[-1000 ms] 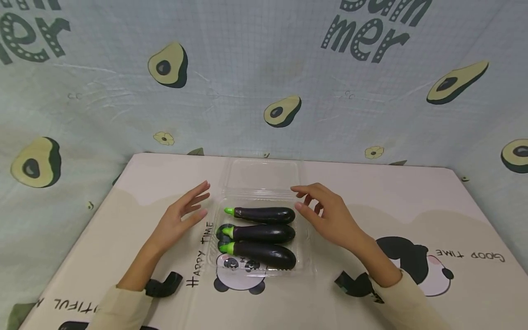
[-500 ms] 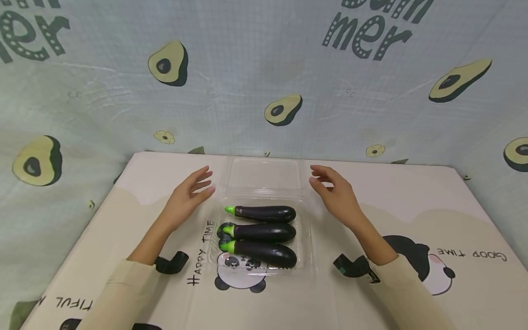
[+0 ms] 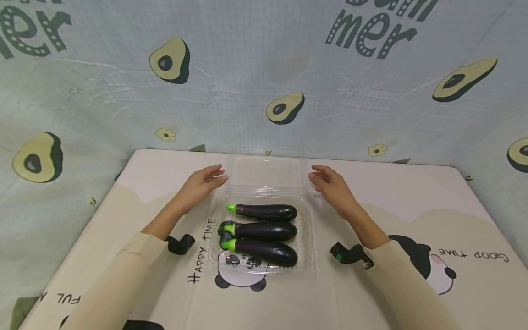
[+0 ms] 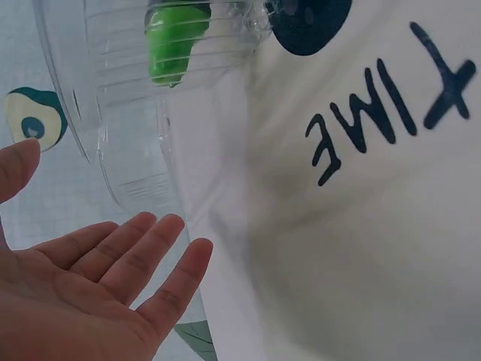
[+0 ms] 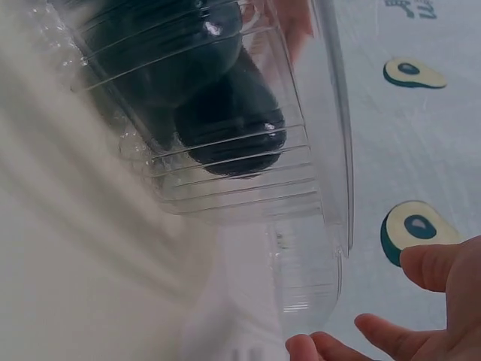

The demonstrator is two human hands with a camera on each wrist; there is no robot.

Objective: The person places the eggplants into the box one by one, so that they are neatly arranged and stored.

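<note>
Three dark purple eggplants (image 3: 266, 231) with bright green stems lie side by side in a clear plastic clamshell box (image 3: 306, 256). Its clear lid (image 3: 266, 172) is folded back behind the base. My left hand (image 3: 204, 183) is beside the lid's left edge, fingers extended and apart from each other in the left wrist view. At the lid's right edge is my right hand (image 3: 332, 188), its fingers loosely bent with nothing between them. The right wrist view shows an eggplant end (image 5: 233, 120) through the ribbed box wall.
The box rests on a pale table mat (image 3: 255, 307) printed with pandas and words. An avocado-patterned cloth (image 3: 231, 82) hangs behind the table's far edge. Black camera mounts are worn at the left wrist (image 3: 180, 244) and the right wrist (image 3: 350, 253).
My left hand has moved forward and right to the lid's side. My right hand has drawn away from the box's hinge area and forward to the lid's right. Eggplants and box stay put.
</note>
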